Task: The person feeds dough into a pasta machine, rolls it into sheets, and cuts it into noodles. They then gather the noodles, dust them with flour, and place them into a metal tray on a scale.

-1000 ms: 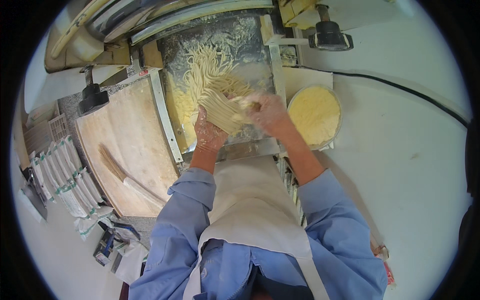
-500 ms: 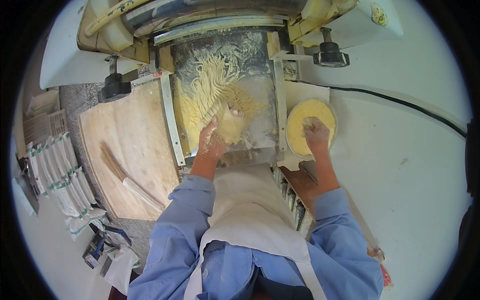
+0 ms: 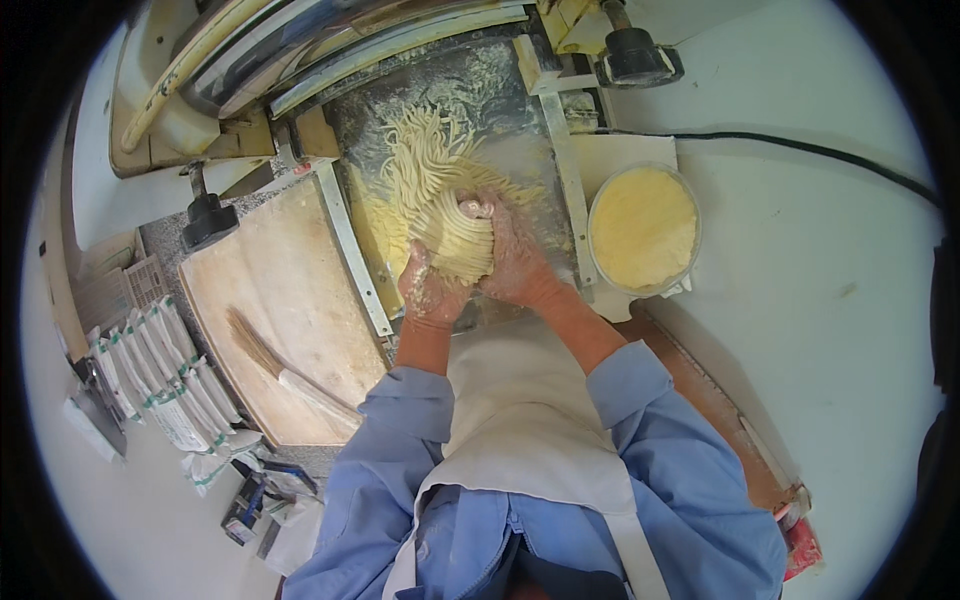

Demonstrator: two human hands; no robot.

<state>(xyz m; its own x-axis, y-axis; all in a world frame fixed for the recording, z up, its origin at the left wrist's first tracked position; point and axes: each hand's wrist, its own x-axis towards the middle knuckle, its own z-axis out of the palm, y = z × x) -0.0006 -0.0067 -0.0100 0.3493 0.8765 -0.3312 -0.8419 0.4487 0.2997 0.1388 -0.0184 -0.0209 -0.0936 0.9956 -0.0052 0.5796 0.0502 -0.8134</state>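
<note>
A bundle of fresh noodles (image 3: pixel 452 240) lies gathered between my two hands, its loose strands spreading away over the floured metal tray (image 3: pixel 375 150). Wrapped round the bundle's near left end is my left hand (image 3: pixel 430 288), dusted with flour. On the other side my right hand (image 3: pixel 512 258) curls over the strands, its fingertips pressing into the fold. Yellow flour lies scattered on the tray around the noodles. To the right of the tray stands a round bowl of yellow flour (image 3: pixel 645 230), apart from both hands.
Beyond the tray rises a machine with a shiny metal roller (image 3: pixel 270 55) and black knobs (image 3: pixel 635 58). At left, a wooden board (image 3: pixel 290 310) carries a straw brush (image 3: pixel 285 368). Several white packets (image 3: pixel 165 370) stack farther left. A black cable (image 3: pixel 790 145) crosses the white surface.
My right hand has left the flour bowl and now holds the noodles beside my left hand. The whole view has shifted and turned slightly.
</note>
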